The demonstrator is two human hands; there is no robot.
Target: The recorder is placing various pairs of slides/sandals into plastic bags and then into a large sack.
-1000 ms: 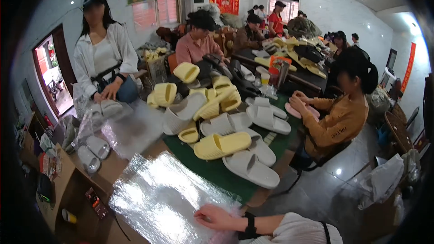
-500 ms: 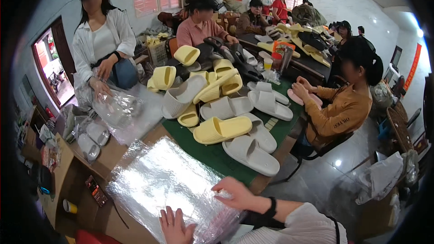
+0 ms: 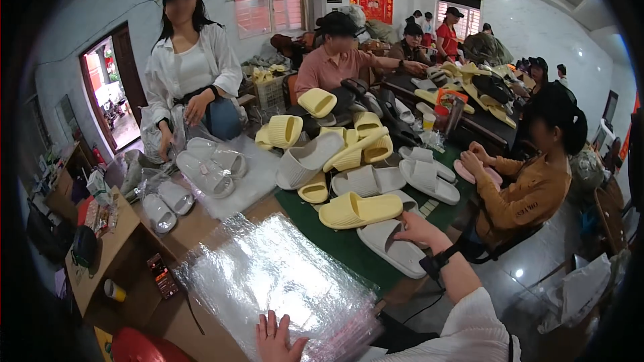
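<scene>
My left hand (image 3: 276,339) lies flat with fingers spread on the near edge of a stack of clear plastic bags (image 3: 278,275) on the table. My right hand (image 3: 417,228) reaches forward to a grey slipper (image 3: 390,247) on the green mat (image 3: 335,245), its fingers on the slipper's near side; a black watch sits on that wrist. Whether the fingers have closed on the slipper is unclear. A yellow slipper (image 3: 359,209) lies just beyond it, in front of a heap of yellow and grey slippers (image 3: 335,151).
A person in white (image 3: 191,74) stands at the far left holding bagged slippers (image 3: 204,171). A seated person in an orange top (image 3: 530,188) is at the right, others sit behind. A phone (image 3: 163,276), a cup (image 3: 114,289) and boxes are at the left.
My right hand has moved from the plastic bags up and right to the grey slipper. My left hand stays on the near edge of the bags.
</scene>
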